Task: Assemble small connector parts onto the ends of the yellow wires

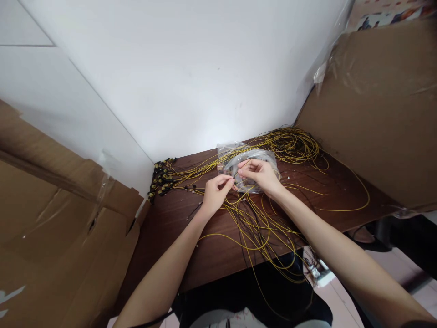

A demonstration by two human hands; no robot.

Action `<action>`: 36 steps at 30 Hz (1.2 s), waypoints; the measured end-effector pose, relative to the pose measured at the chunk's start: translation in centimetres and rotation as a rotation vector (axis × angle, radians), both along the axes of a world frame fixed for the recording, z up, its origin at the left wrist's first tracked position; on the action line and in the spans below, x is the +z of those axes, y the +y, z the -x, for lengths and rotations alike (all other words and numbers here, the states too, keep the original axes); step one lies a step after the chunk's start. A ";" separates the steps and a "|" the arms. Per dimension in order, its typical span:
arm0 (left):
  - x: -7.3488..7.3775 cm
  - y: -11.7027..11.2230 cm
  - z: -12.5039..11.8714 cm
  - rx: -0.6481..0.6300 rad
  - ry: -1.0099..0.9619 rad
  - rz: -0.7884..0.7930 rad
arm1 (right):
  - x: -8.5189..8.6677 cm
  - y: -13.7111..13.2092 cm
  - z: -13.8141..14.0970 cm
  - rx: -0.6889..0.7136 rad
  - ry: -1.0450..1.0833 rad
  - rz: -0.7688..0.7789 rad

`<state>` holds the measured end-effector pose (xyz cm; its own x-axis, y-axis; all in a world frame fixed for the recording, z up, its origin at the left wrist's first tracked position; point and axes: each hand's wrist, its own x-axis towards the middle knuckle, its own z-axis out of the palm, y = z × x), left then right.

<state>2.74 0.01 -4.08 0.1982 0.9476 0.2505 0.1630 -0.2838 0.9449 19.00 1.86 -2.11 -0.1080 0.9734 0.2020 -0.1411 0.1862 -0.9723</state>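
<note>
My left hand (216,195) pinches a thin wire with a small dark end between thumb and fingertips. Close beside it, to the right, my right hand (262,176) has its thumb and index finger closed on a thin wire as well. The exact ends at the fingertips are too small to make out. Under both hands lies a see-through plastic bag (269,157) with pale contents. Loose yellow and black wires (264,228) fan out below the hands and hang over the table's front edge.
A long bundle of yellow wires (300,146) runs along the back of the brown table (191,259), ending at black-and-yellow connectors (164,180) on the left. Cardboard (61,228) stands at left and a large cardboard box (378,123) at right. Behind is a white wall (205,82).
</note>
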 end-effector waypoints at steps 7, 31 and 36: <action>0.2 -0.1 -0.1 -0.003 -0.010 0.002 | -0.2 0.2 0.0 -0.079 0.028 -0.026; 0.2 -0.1 -0.2 -0.016 -0.041 0.013 | -0.5 0.5 -0.2 -0.246 0.062 -0.087; 0.2 -0.1 -0.1 -0.021 -0.051 0.015 | -0.6 0.5 -0.1 -0.129 0.060 -0.022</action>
<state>2.89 -0.10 -3.89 0.2052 0.9470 0.2470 0.1083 -0.2728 0.9560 19.07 2.32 -2.67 0.0306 0.9738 0.2254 -0.1724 0.2273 -0.9584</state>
